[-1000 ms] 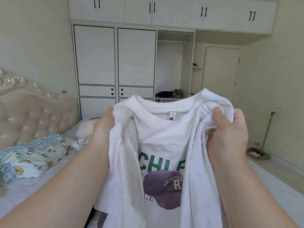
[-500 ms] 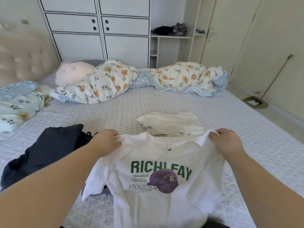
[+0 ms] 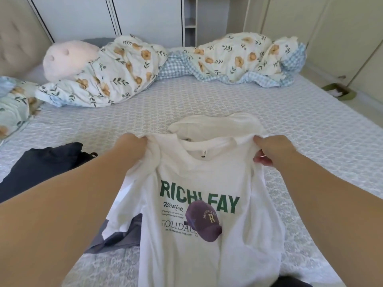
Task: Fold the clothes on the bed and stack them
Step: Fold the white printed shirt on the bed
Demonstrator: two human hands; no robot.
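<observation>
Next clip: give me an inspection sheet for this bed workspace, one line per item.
Surface: bed with a patterned grey-blue sheet.
Job's things: white printed T-shirt held up by its shoulders; cream garment lying beyond it; dark navy garment at left; grey garment partly under the shirt.
Clutter: floral duvet bunched along the far side; pink pillow.
Hands: left hand and right hand each grip a shoulder.
Cables: nothing seen.
Surroundings: white wardrobe; dustpan on the floor at right.
</observation>
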